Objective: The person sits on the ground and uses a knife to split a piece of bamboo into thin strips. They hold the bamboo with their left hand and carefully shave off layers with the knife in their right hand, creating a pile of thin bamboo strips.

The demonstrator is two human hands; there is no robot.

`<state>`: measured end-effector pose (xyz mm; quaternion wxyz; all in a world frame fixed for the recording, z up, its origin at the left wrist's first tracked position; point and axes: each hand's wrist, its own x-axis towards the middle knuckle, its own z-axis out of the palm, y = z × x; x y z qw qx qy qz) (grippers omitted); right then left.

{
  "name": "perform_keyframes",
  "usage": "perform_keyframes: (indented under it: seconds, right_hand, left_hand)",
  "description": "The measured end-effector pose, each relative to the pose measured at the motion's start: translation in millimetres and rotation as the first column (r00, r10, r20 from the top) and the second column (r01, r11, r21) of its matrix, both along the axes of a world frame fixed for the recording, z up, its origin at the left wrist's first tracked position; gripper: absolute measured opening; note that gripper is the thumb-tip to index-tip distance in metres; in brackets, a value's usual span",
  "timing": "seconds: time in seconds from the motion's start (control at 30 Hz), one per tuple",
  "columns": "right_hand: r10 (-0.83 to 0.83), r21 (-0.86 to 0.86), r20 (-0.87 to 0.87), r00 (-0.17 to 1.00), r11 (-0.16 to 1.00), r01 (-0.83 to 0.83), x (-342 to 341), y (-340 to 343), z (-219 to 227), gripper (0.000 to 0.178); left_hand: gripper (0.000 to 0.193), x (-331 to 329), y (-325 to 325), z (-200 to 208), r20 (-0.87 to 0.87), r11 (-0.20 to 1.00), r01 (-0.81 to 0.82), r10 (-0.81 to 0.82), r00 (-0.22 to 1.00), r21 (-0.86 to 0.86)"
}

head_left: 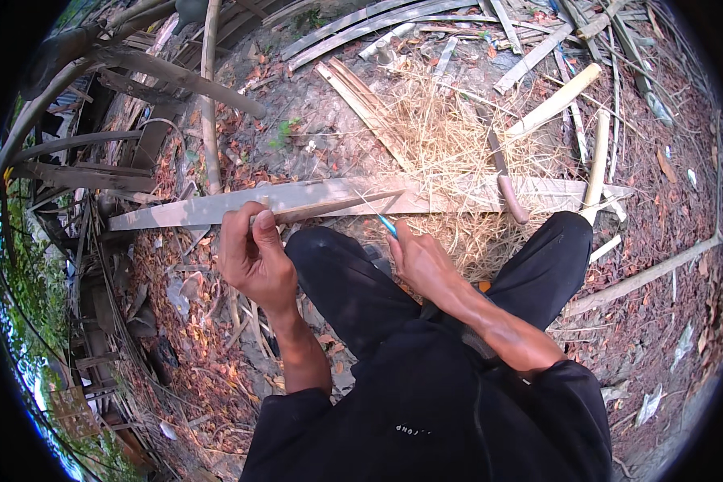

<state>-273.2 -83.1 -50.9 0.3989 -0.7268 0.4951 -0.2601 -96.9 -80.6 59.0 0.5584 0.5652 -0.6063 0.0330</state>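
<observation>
My left hand (255, 255) is closed around one end of a tapered wooden stick (321, 207), which points to the right over a long board. In my right hand (427, 263) is a small knife with a blue handle (388, 226). Its thin blade slants up and left, crossing the stick near its narrow end; whether it touches cannot be told. The long pale board (165, 213) lies crosswise in front of my knees. On the board's right part rests a large knife with a brown handle (512, 198), its dark blade pointing away from me.
Pale shavings (438, 132) are heaped over and beyond the board. Cut poles (556, 102) and wooden strips (361, 104) lie around them. At the left stand stacked timber and branches (169, 76). Dry leaves and plastic scraps (651, 404) litter the ground.
</observation>
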Motion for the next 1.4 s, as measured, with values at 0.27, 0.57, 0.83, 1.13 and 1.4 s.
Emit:
perform_keyframes:
  seconds: [0.27, 0.57, 0.83, 1.13, 1.4]
  right_hand:
    - [0.044, -0.063, 0.178, 0.983, 0.997, -0.033, 1, 12, 56, 0.021]
    - [-0.098, -0.058, -0.233, 0.967, 0.995, 0.087, -18, 9, -125, 0.024]
    - [-0.08, 0.042, 0.148, 0.986, 0.996, 0.075, -22, 4, 37, 0.026]
    - [-0.118, -0.091, 0.131, 0.984, 0.987, 0.13, 12, 22, -42, 0.024]
    - [-0.135, 0.018, 0.209, 0.969, 0.991, 0.135, 7, 6, -30, 0.025]
  left_hand:
    - [0.01, -2, -2, -5, 0.026, 0.957, 0.288, -0.287, 0.958, -0.031]
    - [0.007, 3, -1, 3, 0.031, 0.964, 0.265, -0.265, 0.964, 0.005]
    - [0.012, -6, 0, -2, 0.008, 0.955, 0.292, -0.293, 0.956, 0.046]
    - [0.018, -20, -6, -5, 0.052, 0.973, 0.228, -0.23, 0.972, 0.044]
    - [0.012, -29, -4, -12, -0.122, 0.994, 0.106, -0.108, 0.987, -0.023]
